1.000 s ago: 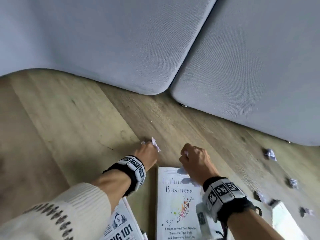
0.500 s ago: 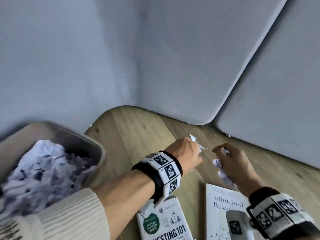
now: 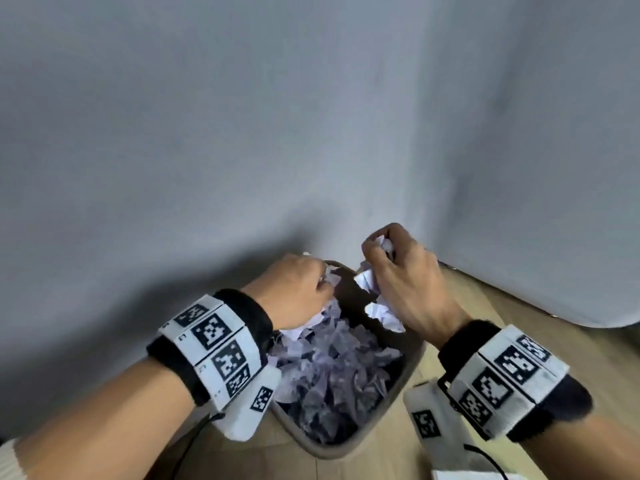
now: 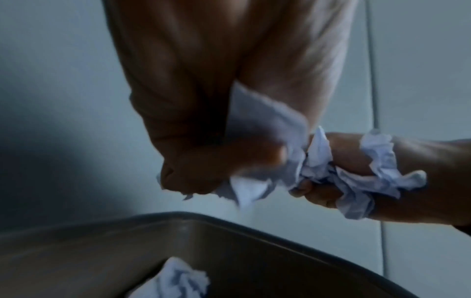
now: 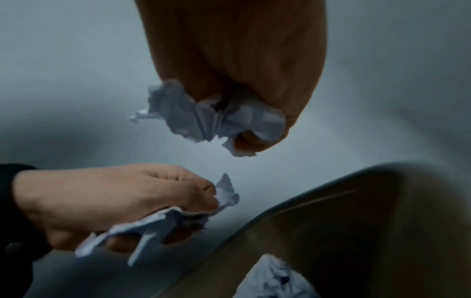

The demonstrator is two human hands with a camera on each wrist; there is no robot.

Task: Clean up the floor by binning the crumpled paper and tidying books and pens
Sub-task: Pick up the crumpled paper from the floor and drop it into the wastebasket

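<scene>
On the left, the left hand [image 3: 294,289] is curled round a wad of white crumpled paper [image 4: 257,141], fingers clenched on it, and hovers above the far left rim of the grey-brown plastic waste bin [image 3: 346,448]. The bin stands on the pale wood-effect floor [image 3: 519,306] against a plain grey upholstered panel [image 3: 311,116], and it is already heaped with crumpled white paper [image 3: 339,375] close to its rim.

To the right, the right hand [image 3: 405,285] grips a second, looser bundle of white crumpled paper [image 5: 211,119], with ragged ends hanging out below the fingers, over the bin's far right edge.

The risks look plain. Both hands sit near the far rim rather than over the middle, so a wad let go here may strike the edge and fall behind the bin or back onto the floor. The heap is high, so fresh paper may roll off the top. The right bundle seems to be several pieces, and a loose scrap may drift wide.

As for writing, only the black-and-white square code markers on the white wristbands [image 3: 214,344] show; tiny characters beside them are too small to read. A white corner at the lower right edge cannot be identified.
</scene>
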